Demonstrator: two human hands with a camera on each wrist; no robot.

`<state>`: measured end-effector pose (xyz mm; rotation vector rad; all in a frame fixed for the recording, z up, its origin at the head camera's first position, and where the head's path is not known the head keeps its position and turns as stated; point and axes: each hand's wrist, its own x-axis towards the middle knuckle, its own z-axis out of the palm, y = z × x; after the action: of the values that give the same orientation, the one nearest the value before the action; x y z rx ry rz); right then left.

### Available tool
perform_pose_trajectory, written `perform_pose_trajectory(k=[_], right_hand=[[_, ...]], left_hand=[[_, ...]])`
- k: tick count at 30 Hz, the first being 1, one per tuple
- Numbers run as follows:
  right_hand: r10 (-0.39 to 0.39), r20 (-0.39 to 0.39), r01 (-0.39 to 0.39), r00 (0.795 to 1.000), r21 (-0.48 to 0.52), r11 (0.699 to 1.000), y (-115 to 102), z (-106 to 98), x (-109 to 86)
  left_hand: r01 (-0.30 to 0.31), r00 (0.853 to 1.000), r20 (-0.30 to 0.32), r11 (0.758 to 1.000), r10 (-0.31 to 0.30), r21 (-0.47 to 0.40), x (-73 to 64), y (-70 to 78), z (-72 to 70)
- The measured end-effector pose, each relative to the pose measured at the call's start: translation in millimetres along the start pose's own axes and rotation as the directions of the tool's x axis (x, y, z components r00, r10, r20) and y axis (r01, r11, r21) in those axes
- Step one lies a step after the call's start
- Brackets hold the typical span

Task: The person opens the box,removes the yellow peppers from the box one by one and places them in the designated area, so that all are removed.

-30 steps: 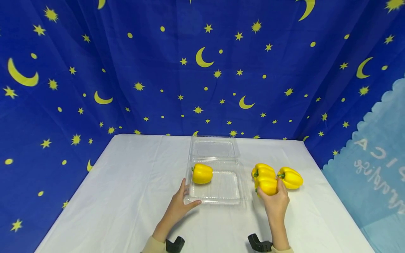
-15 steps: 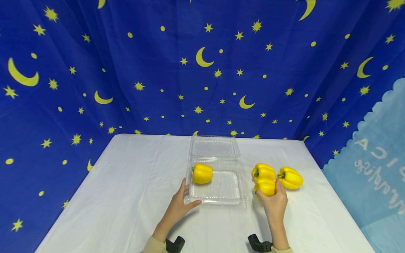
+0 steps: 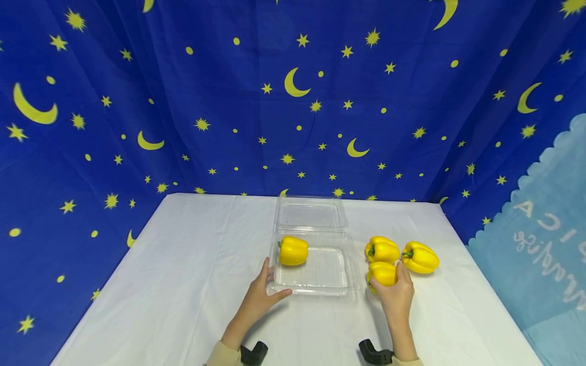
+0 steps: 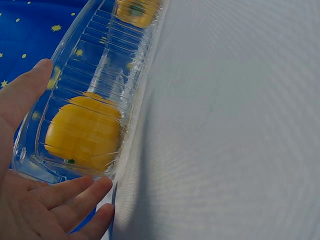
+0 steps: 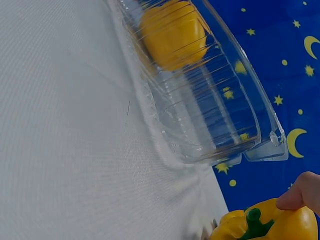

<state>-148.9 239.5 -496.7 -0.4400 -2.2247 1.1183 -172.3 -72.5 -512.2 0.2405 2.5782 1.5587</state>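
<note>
A clear plastic clamshell container (image 3: pixel 311 291) lies with its lid raised back, one yellow bell pepper (image 3: pixel 293 251) inside at the left. My left hand (image 3: pixel 259 300) rests at its front left corner, thumb along the front rim. In the left wrist view, the fingers (image 4: pixel 82 202) of that hand stretch beside the container's end. To the right of the container, my right hand (image 3: pixel 396 291) grips another yellow bell pepper (image 3: pixel 382 274) between thumb and fingers. Its green stem shows in the right wrist view, where the thumb (image 5: pixel 295 196) presses on the pepper's side.
Two more yellow bell peppers, a left one (image 3: pixel 382 249) and a right one (image 3: pixel 420 257), lie just behind the right hand. A white cloth (image 3: pixel 206 254) covers the table. Blue star-patterned fabric (image 3: pixel 229 101) hangs behind, with a light blue cloth (image 3: pixel 545 244) at the right.
The gripped bell pepper has shifted slightly left and toward me with my right hand, and a gap now shows behind it. My left hand has stayed in place.
</note>
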Motion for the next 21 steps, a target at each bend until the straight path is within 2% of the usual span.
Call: perform_pose_trajectory(k=[8,12,16,21], right_hand=[[0.004,0.009,-0.004,1.0,-0.017,1.0,-1,0,-0.5],[0.013,0.027,-0.011,1.0,-0.057,0.998,-2,-3,-0.5],[0.065,0.075,-0.055,0.995,-0.126,0.99,-5,-9,-0.3],[0.132,0.145,-0.11,0.981,-0.149,0.983,-5,-16,0.3]], left_hand=[[0.001,1.0,-0.003,1.0,-0.001,0.001,-0.3,-0.2,-0.3],[-0.001,1.0,-0.004,1.0,0.001,0.005,-0.1,-1.0,0.1],[-0.002,1.0,-0.004,1.0,0.002,0.007,0.0,-1.5,0.5],[-0.008,1.0,-0.005,1.0,0.008,0.001,0.3,-1.4,0.6]])
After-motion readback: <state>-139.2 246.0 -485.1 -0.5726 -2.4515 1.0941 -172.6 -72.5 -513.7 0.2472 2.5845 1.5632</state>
